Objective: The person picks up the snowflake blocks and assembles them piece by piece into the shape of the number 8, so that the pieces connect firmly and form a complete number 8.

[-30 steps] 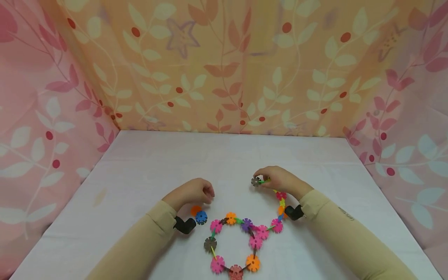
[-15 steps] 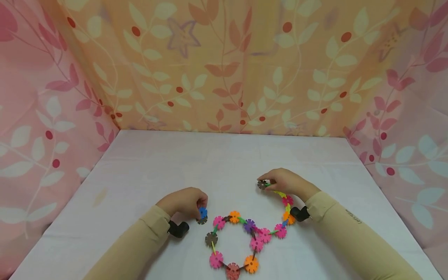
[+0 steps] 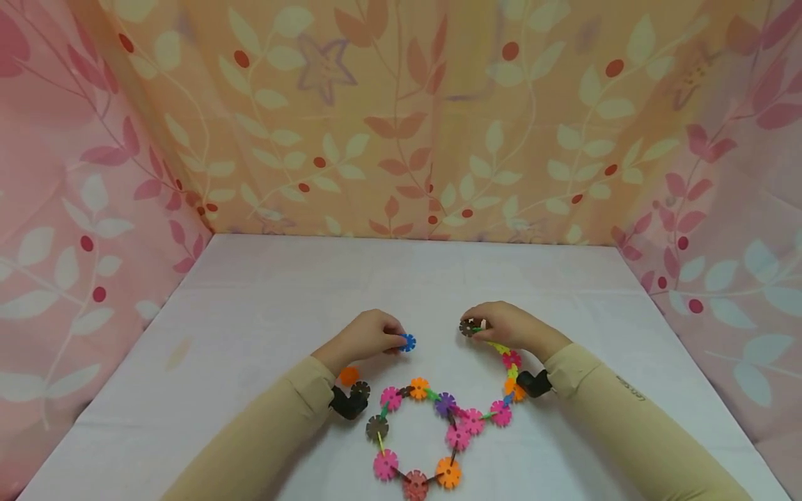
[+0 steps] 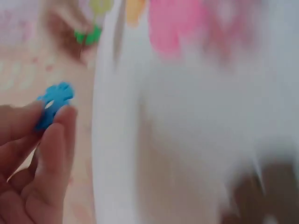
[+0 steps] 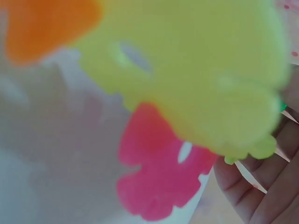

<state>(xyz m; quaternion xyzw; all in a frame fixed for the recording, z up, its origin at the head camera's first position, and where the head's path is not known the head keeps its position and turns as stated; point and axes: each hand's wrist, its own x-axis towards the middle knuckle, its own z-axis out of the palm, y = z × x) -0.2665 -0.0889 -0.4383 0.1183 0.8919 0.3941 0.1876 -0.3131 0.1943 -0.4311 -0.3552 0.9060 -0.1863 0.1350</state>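
Between thumb and fingers my left hand (image 3: 370, 334) pinches a blue snowflake disc (image 3: 408, 342), raised over the table left of centre. The same blue disc (image 4: 57, 100) shows its notched edge in the left wrist view. My right hand (image 3: 510, 325) grips the far end of a curved chain of interlocked snowflake discs, where a dark grey-brown disc (image 3: 467, 328) sticks out past the fingertips. A green disc (image 3: 479, 328) sits edge-on behind it. Yellow discs (image 5: 187, 70) and a pink disc (image 5: 161, 168) of that chain fill the right wrist view.
A closed ring of joined discs, with a pink disc (image 3: 385, 465) at its lower left, lies at the front and joins the held chain. A loose orange disc (image 3: 349, 376) and a loose dark disc (image 3: 360, 390) lie by the left wrist. Patterned curtains (image 3: 401, 125) enclose the white table (image 3: 263, 278).
My left hand has picked up the blue disc from over the dark one and carried it up and right, toward the chain's end. The right hand has shifted slightly right, still gripping the chain.
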